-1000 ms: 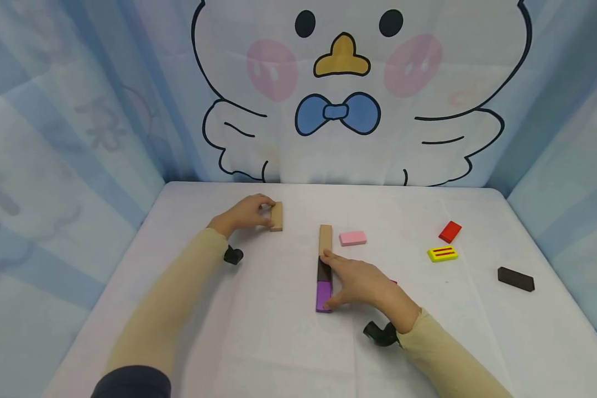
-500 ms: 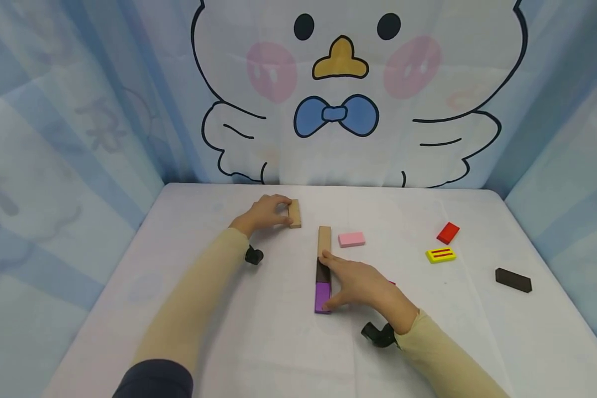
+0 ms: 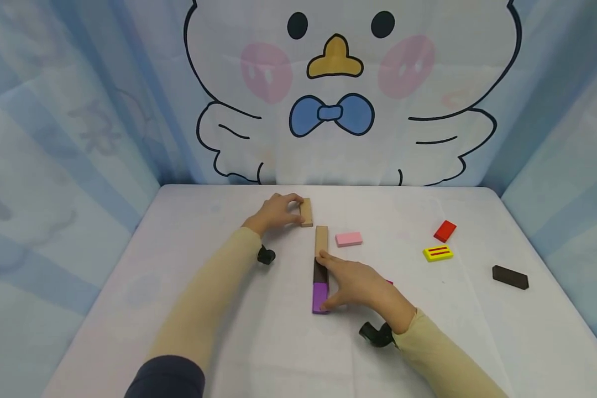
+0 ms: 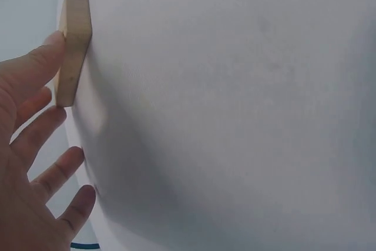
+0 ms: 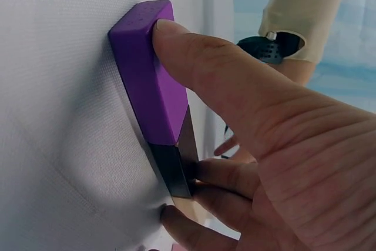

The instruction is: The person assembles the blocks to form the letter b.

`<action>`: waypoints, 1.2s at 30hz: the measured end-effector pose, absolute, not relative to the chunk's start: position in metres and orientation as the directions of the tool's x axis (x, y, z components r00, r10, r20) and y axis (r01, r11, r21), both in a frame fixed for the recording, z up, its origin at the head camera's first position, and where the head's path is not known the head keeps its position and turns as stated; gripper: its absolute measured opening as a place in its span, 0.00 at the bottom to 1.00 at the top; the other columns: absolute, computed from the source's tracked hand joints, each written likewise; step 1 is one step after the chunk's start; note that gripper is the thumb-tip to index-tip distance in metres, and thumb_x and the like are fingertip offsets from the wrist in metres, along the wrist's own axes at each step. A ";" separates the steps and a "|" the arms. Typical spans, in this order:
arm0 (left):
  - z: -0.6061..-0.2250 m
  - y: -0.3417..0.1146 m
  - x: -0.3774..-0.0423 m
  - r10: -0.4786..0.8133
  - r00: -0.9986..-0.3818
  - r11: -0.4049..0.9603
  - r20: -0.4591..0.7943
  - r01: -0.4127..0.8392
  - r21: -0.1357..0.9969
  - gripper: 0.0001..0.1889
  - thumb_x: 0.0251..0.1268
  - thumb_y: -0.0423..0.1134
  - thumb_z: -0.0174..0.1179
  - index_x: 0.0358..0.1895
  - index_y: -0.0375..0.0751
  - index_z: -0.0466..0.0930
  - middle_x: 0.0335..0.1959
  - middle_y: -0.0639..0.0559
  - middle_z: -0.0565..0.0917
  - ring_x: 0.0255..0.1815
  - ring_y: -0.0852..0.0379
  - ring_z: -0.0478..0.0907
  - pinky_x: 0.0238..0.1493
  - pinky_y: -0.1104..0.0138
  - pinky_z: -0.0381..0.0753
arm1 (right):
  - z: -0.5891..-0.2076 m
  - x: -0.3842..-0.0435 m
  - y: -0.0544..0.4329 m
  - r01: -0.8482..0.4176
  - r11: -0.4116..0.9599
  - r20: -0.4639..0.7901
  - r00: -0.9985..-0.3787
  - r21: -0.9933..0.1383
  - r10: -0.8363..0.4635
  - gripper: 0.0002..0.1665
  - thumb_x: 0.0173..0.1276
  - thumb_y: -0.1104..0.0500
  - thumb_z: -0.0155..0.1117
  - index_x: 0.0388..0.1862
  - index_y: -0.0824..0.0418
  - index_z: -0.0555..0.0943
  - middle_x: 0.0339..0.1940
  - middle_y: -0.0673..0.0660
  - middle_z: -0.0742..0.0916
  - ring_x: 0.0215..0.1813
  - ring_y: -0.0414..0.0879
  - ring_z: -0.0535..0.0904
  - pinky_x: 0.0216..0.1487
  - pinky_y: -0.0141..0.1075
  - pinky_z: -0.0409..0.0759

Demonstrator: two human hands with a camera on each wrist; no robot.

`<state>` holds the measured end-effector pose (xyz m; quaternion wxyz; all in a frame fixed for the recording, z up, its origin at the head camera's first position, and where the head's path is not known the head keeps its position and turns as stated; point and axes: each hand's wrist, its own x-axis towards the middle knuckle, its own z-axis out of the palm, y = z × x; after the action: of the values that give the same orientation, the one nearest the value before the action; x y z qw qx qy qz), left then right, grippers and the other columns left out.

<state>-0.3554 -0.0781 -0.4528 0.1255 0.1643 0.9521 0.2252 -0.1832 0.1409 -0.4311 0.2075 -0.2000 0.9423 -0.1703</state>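
Observation:
In the head view my left hand (image 3: pixel 276 213) pinches a plain wooden block (image 3: pixel 306 213) by its ends, near the back of the table. The left wrist view shows the thumb on that block, the other fingers spread. A straight row runs front to back: a purple block (image 3: pixel 320 298), a dark brown block (image 3: pixel 320 271) and a second wooden block (image 3: pixel 321 239). Over its right side lies my right hand (image 3: pixel 360 284). Its thumb touches the purple block (image 5: pixel 141 80) near the end, and its fingertips rest on the dark brown block (image 5: pixel 170 166).
A pink block (image 3: pixel 349 239) lies right of the row. Farther right are a red block (image 3: pixel 445 231), a yellow block (image 3: pixel 438 253) with red stripes and another dark block (image 3: pixel 510 277). A magenta bit (image 3: pixel 389 282) peeks out behind my right hand. A curtain closes off the back.
My left hand has carried the wooden block to the right, closer to the far end of the row. The right hand and the row stay in place.

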 end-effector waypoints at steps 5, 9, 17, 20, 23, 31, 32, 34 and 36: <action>-0.452 -0.068 -0.355 0.387 -0.910 0.853 -0.151 0.292 0.432 0.32 0.71 0.54 0.65 0.76 0.56 0.70 0.78 0.53 0.71 0.77 0.44 0.63 0.78 0.45 0.61 | -0.431 -0.183 0.141 -0.306 0.863 -0.317 -0.838 -0.402 -0.445 0.65 0.52 0.42 0.85 0.84 0.55 0.61 0.85 0.51 0.62 0.77 0.56 0.71 0.74 0.54 0.72; -0.453 -0.059 -0.355 0.409 -0.902 0.855 -0.140 0.324 0.405 0.30 0.75 0.52 0.62 0.77 0.55 0.70 0.81 0.56 0.67 0.79 0.43 0.62 0.80 0.44 0.58 | -0.431 -0.183 0.141 -0.312 0.866 -0.315 -0.839 -0.389 -0.444 0.65 0.52 0.42 0.85 0.84 0.55 0.61 0.85 0.51 0.62 0.77 0.57 0.72 0.73 0.54 0.72; -0.457 -0.049 -0.353 0.453 -0.885 0.832 -0.107 0.376 0.408 0.28 0.76 0.52 0.60 0.75 0.53 0.72 0.82 0.58 0.63 0.81 0.44 0.60 0.79 0.39 0.56 | -0.432 -0.184 0.140 -0.311 0.865 -0.314 -0.839 -0.394 -0.444 0.65 0.52 0.42 0.85 0.84 0.55 0.61 0.85 0.50 0.62 0.76 0.57 0.72 0.73 0.55 0.73; -0.457 -0.048 -0.352 0.470 -0.876 0.822 -0.107 0.390 0.414 0.28 0.76 0.51 0.60 0.75 0.53 0.72 0.82 0.58 0.64 0.81 0.45 0.60 0.79 0.39 0.56 | -0.432 -0.184 0.140 -0.306 0.867 -0.318 -0.839 -0.394 -0.441 0.65 0.51 0.41 0.85 0.84 0.54 0.61 0.85 0.50 0.62 0.75 0.57 0.73 0.72 0.55 0.74; -0.456 -0.047 -0.351 0.476 -0.873 0.817 -0.107 0.393 0.422 0.27 0.76 0.51 0.61 0.75 0.53 0.73 0.81 0.58 0.65 0.80 0.46 0.61 0.80 0.39 0.55 | -0.432 -0.184 0.140 -0.304 0.868 -0.319 -0.840 -0.393 -0.439 0.65 0.51 0.41 0.85 0.84 0.54 0.61 0.85 0.49 0.62 0.75 0.57 0.74 0.72 0.55 0.74; -0.457 -0.045 -0.350 0.482 -0.869 0.815 -0.111 0.398 0.420 0.28 0.76 0.52 0.60 0.75 0.53 0.72 0.81 0.57 0.65 0.81 0.46 0.60 0.80 0.40 0.56 | -0.431 -0.184 0.140 -0.297 0.864 -0.317 -0.841 -0.407 -0.439 0.65 0.51 0.42 0.85 0.83 0.54 0.62 0.85 0.50 0.62 0.75 0.57 0.73 0.72 0.55 0.74; -0.457 -0.045 -0.350 0.483 -0.869 0.814 -0.110 0.399 0.422 0.28 0.76 0.52 0.60 0.75 0.53 0.72 0.81 0.57 0.65 0.81 0.46 0.60 0.79 0.40 0.56 | -0.431 -0.184 0.140 -0.298 0.862 -0.316 -0.840 -0.409 -0.440 0.65 0.51 0.42 0.86 0.83 0.54 0.62 0.85 0.50 0.62 0.75 0.57 0.73 0.72 0.55 0.73; -0.459 -0.045 -0.351 0.485 -0.868 0.814 -0.107 0.403 0.418 0.28 0.76 0.52 0.61 0.75 0.53 0.72 0.81 0.57 0.65 0.81 0.46 0.61 0.79 0.40 0.57 | -0.431 -0.183 0.140 -0.300 0.861 -0.315 -0.840 -0.411 -0.443 0.65 0.51 0.42 0.85 0.83 0.55 0.62 0.85 0.50 0.63 0.76 0.57 0.73 0.73 0.54 0.73; -0.459 -0.044 -0.351 0.486 -0.868 0.814 -0.102 0.407 0.413 0.28 0.76 0.52 0.61 0.75 0.53 0.72 0.81 0.57 0.65 0.80 0.46 0.61 0.79 0.40 0.57 | -0.430 -0.184 0.140 -0.301 0.859 -0.314 -0.839 -0.413 -0.445 0.65 0.51 0.42 0.85 0.83 0.55 0.61 0.85 0.51 0.63 0.76 0.57 0.73 0.73 0.54 0.73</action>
<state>-0.3512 -0.0444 -0.4592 0.1017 0.2357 0.9470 0.1929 -0.1835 0.1405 -0.4300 0.2036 -0.1981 0.9424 -0.1766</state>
